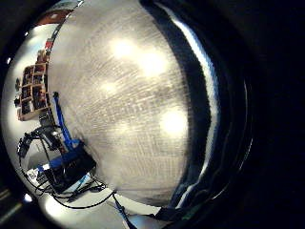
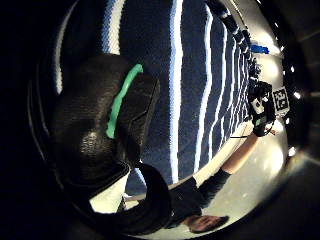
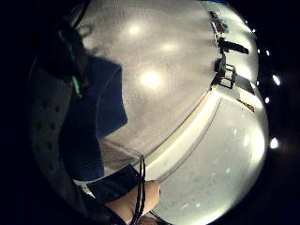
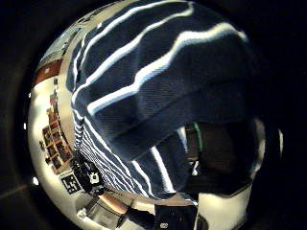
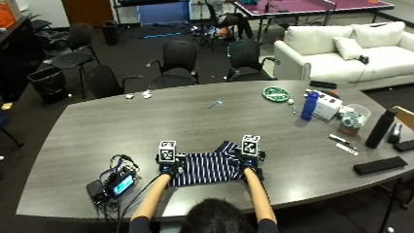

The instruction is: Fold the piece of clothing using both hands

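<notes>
1. Navy cloth with thin white stripes, the folded garment [image 5: 208,168], lies on the grey table [image 5: 194,121] between both hands.
2. At its one end the left hand [image 5: 169,167] pinches the fabric edge, thumb [image 2: 120,110] curled over it.
3. At the opposite end the right hand [image 5: 250,161] grips a raised fold [image 4: 163,96] of the same garment.
4. Beyond the left hand sits a small device with cables [image 5: 113,184].

one striped garment [image 5: 208,169], two hands, two bottles, four chairs
</notes>
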A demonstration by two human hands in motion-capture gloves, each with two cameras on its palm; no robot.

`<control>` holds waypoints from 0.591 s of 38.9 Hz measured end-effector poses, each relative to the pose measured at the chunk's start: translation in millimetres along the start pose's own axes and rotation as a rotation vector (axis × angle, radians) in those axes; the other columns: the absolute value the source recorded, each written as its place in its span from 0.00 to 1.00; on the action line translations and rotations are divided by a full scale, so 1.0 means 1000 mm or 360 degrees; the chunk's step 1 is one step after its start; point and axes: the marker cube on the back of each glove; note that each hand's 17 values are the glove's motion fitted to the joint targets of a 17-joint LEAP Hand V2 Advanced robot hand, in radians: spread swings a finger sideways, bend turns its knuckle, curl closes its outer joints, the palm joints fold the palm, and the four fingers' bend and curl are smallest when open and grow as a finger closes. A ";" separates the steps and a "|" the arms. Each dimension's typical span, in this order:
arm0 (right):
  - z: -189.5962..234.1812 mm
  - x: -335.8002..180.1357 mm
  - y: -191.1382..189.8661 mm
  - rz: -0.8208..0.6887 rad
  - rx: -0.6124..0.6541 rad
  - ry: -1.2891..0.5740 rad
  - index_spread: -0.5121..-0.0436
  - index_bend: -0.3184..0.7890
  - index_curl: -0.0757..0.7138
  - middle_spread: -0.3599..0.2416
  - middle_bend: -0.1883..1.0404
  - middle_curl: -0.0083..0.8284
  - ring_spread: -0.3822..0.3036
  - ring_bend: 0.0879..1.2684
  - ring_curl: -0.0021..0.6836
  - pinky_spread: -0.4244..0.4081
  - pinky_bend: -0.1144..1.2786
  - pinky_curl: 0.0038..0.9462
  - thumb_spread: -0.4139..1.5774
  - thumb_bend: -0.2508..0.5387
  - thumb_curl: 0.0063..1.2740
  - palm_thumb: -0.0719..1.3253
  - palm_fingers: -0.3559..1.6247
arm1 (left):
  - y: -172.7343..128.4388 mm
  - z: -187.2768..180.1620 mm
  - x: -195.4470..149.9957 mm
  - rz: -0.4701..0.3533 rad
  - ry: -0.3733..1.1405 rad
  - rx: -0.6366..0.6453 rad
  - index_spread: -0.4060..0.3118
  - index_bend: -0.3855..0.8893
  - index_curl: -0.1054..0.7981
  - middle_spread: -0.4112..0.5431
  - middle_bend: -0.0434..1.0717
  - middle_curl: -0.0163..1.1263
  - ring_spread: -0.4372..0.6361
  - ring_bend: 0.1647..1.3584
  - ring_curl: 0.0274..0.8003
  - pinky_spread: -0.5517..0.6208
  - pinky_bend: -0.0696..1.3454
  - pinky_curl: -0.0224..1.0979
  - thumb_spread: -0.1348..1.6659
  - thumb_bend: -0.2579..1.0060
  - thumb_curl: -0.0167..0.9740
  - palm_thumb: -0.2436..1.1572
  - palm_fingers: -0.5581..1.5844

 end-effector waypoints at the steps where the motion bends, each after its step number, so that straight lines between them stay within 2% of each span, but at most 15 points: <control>1: -0.001 -0.003 0.001 -0.0027 0.0009 -0.0003 0.72 0.33 0.20 0.56 0.41 0.51 0.47 0.53 0.62 0.46 0.69 0.41 0.84 0.41 0.30 0.47 0.55 | 0.000 -0.001 0.000 -0.0011 -0.0003 -0.0018 0.43 0.41 0.50 0.70 0.18 0.23 0.80 0.30 0.44 0.79 0.37 0.38 0.82 0.19 0.28 0.26 0.24; 3: -0.003 -0.007 0.004 -0.0059 0.0034 -0.0004 0.72 0.34 0.21 0.51 0.43 0.52 0.40 0.54 0.61 0.36 0.68 0.39 0.83 0.46 0.32 0.54 0.63 | 0.000 -0.003 0.002 -0.0016 -0.0005 -0.0054 0.43 0.41 0.50 0.70 0.18 0.23 0.81 0.31 0.44 0.79 0.37 0.38 0.81 0.19 0.28 0.26 0.25; 5: -0.004 -0.009 0.007 -0.0070 0.0062 -0.0008 0.70 0.36 0.22 0.45 0.44 0.52 0.35 0.54 0.61 0.28 0.68 0.39 0.82 0.48 0.33 0.59 0.68 | 0.003 -0.004 0.004 0.0012 -0.0002 -0.0102 0.43 0.37 0.47 0.71 0.19 0.23 0.82 0.32 0.43 0.80 0.39 0.38 0.81 0.19 0.28 0.26 0.23; 8: -0.005 -0.002 0.006 -0.0035 0.0115 -0.0011 0.68 0.36 0.24 0.40 0.43 0.53 0.30 0.54 0.62 0.21 0.66 0.39 0.81 0.49 0.34 0.63 0.70 | 0.008 -0.004 0.006 0.0032 -0.0020 -0.0147 0.42 0.36 0.45 0.73 0.18 0.22 0.83 0.33 0.43 0.80 0.40 0.38 0.81 0.19 0.28 0.26 0.21; 10: -0.006 0.008 0.003 -0.0001 0.0140 -0.0016 0.64 0.37 0.26 0.36 0.44 0.54 0.26 0.54 0.63 0.17 0.64 0.38 0.79 0.50 0.35 0.67 0.74 | 0.007 -0.005 0.006 0.0028 -0.0027 -0.0108 0.42 0.36 0.43 0.73 0.18 0.22 0.84 0.34 0.43 0.80 0.41 0.38 0.81 0.20 0.28 0.26 0.21; 13: -0.010 0.025 -0.004 0.0040 0.0187 -0.0007 0.60 0.39 0.29 0.32 0.42 0.55 0.22 0.52 0.64 0.13 0.62 0.39 0.73 0.46 0.37 0.68 0.74 | 0.005 -0.005 0.007 0.0036 -0.0017 -0.0031 0.42 0.36 0.41 0.74 0.18 0.22 0.84 0.35 0.43 0.81 0.42 0.38 0.80 0.20 0.28 0.27 0.21; 17: -0.016 0.055 -0.011 0.0087 0.0223 0.0029 0.57 0.39 0.31 0.29 0.41 0.55 0.20 0.50 0.64 0.11 0.60 0.38 0.69 0.43 0.39 0.71 0.75 | 0.006 -0.002 0.007 0.0046 -0.0014 -0.0048 0.41 0.36 0.38 0.74 0.18 0.22 0.84 0.36 0.42 0.81 0.43 0.38 0.80 0.20 0.28 0.28 0.21; 20: -0.025 0.083 -0.011 0.0208 0.0218 0.0044 0.54 0.39 0.32 0.27 0.40 0.55 0.18 0.49 0.63 0.09 0.59 0.38 0.66 0.40 0.40 0.72 0.76 | 0.006 -0.002 0.007 0.0043 0.0011 -0.0051 0.41 0.37 0.37 0.74 0.19 0.22 0.84 0.36 0.42 0.81 0.43 0.37 0.80 0.20 0.28 0.28 0.21; 23: -0.045 0.104 -0.005 0.0342 0.0264 0.0051 0.53 0.39 0.34 0.26 0.39 0.55 0.18 0.48 0.63 0.09 0.58 0.38 0.63 0.38 0.41 0.74 0.76 | 0.010 -0.007 0.002 -0.0015 0.0007 -0.0059 0.41 0.37 0.36 0.74 0.20 0.22 0.84 0.37 0.41 0.80 0.43 0.37 0.79 0.19 0.27 0.26 0.21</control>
